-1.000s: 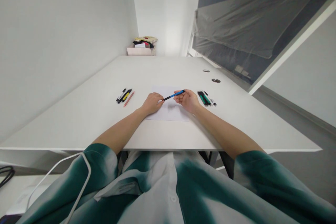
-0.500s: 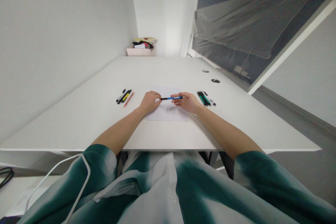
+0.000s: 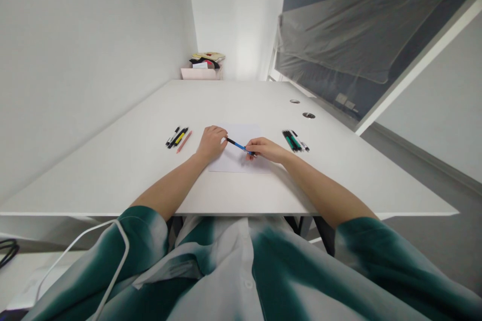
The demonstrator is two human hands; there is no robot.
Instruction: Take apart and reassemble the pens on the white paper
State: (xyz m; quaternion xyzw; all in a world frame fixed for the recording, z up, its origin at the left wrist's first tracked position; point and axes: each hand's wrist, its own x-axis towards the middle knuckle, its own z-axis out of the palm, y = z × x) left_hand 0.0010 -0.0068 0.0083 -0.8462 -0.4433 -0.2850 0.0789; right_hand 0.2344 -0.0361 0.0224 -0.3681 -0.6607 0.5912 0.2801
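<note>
Blue pen (image 3: pixel 237 145) with a dark end, held above a white sheet of paper (image 3: pixel 230 163) on a white table (image 3: pixel 241 195), between your two hands. It slants in your view, its dark end farther from you at the left, its other end nearer at the right. At the far end of the table sits a pale box (image 3: pixel 199 74), heaped above its rim with something yellow (image 3: pixel 209 55), something black (image 3: pixel 195 61) and a white card (image 3: pixel 200 65).

Your right hand (image 3: pixel 264 149) grips the pen near its right end, thumb and fingers closed around it, forearm angled in over the table. Your left hand (image 3: pixel 213 142) lies over the left side of the sheet, back upward, fingers curled and thumb at the pen's dark end; whether it pinches that end, you cannot tell from this view.

To your left lie a white-and-black pen (image 3: pixel 172 135), a black pen (image 3: pixel 173 141), a yellow-and-black pen (image 3: pixel 179 139) and a pink pencil (image 3: pixel 184 142). Beyond your right hand lie green-and-black pens (image 3: pixel 290 140) beside a white pen (image 3: pixel 302 143).
</note>
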